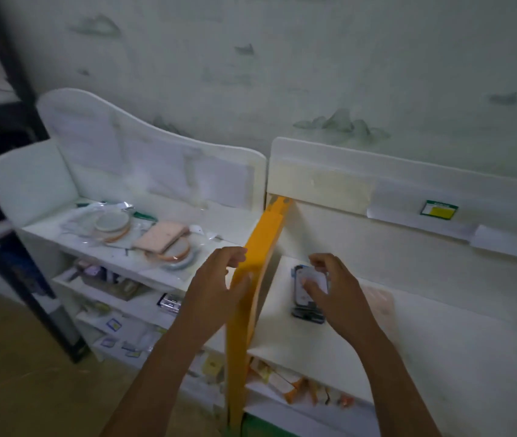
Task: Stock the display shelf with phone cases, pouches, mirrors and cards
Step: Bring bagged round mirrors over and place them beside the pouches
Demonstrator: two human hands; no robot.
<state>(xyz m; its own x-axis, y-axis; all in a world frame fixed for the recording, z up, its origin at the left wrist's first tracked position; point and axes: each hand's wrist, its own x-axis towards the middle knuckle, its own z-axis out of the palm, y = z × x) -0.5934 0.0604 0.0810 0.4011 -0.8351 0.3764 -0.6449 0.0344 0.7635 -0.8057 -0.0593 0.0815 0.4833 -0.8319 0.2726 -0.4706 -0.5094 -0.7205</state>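
Observation:
A small stack of phone cases (pixel 309 296) in clear wrap lies on the white top of the right shelf unit (pixel 439 342). My right hand (pixel 332 288) hovers over the stack with fingers curled, its thumb touching the top case. My left hand (pixel 216 285) is beside the yellow divider panel (pixel 257 263), fingertips touching its edge. On the left shelf unit's top (pixel 61 230) lie round mirrors (pixel 112 223) in plastic and a pink pouch (pixel 161 236) over another round mirror (pixel 175 255).
Lower shelves on the left unit hold boxed items (pixel 169 301) and cards (pixel 113 323). More packaged goods (pixel 295 386) sit under the right top. A green and yellow price label (pixel 439 210) is on the back rail. A dark frame (pixel 14 184) stands at the far left.

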